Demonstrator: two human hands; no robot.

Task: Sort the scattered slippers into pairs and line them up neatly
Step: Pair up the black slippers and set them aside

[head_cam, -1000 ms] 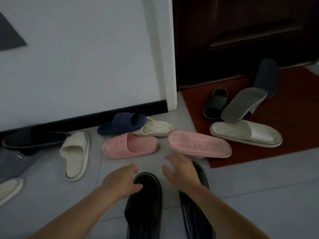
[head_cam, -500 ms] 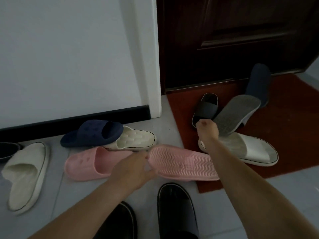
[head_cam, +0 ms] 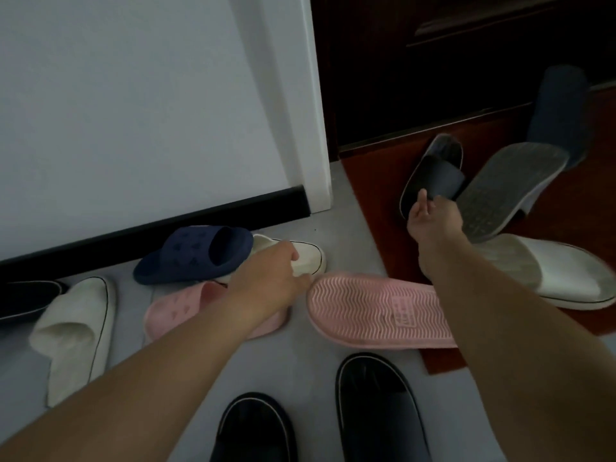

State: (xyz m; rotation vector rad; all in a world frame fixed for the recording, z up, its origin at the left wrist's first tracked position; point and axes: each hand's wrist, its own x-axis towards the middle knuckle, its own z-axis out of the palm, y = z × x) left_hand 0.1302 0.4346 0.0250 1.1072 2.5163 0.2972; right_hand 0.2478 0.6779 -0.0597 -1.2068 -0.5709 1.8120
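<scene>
Several slippers lie scattered on the floor. My left hand (head_cam: 266, 278) closes around the heel of a cream slipper (head_cam: 308, 258) that is tucked under a navy slipper (head_cam: 196, 255). My right hand (head_cam: 433, 218) pinches the near end of a dark slipper with a pale rim (head_cam: 436, 171) on the red mat. Under my arms lie an upright pink slipper (head_cam: 176, 308) and an upside-down pink slipper (head_cam: 373, 311). Two black slippers (head_cam: 376, 405) sit side by side at the bottom edge.
A cream slipper (head_cam: 76, 331) lies at the left, a white slipper (head_cam: 560, 275) and an overturned grey sole (head_cam: 506, 185) on the red mat (head_cam: 373, 181). A navy slipper (head_cam: 560, 108) leans by the dark door (head_cam: 433, 61). A white wall with black skirting (head_cam: 150, 225) stands behind.
My left hand moved from the pink slippers up to the cream slipper's heel. My right hand reached farther onto the mat and closed on the dark slipper.
</scene>
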